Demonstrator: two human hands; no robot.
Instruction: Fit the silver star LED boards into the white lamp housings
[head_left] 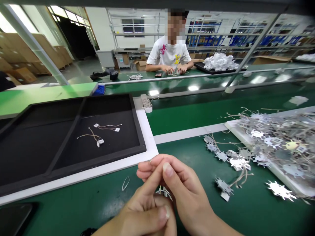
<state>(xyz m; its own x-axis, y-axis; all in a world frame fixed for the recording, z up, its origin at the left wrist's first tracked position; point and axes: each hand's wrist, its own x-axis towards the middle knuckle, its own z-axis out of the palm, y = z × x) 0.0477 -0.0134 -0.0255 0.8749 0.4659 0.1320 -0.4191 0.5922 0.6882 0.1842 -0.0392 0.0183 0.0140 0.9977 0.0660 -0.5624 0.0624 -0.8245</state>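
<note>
My left hand (145,209) and my right hand (187,193) meet above the green bench, fingers closed and touching at the tips. Between the palms shows a bit of a small wired part (164,191), pale wire and something shiny; the fingers hide most of it. My left thumb lies bent across the fingers, while my right thumb presses near the fingertips. To the right lie several silver spiked plates (222,156) with thin cables. One spiked plate (223,186) has a white square tag at its edge.
At left, a black divided tray (110,144) holds several small white squares with wires. A heaped white tray (268,160) of silver plates stands at right. A loose white loop (125,183) lies near my left hand. Across the bench sits a co-worker (169,54), hands on small parts.
</note>
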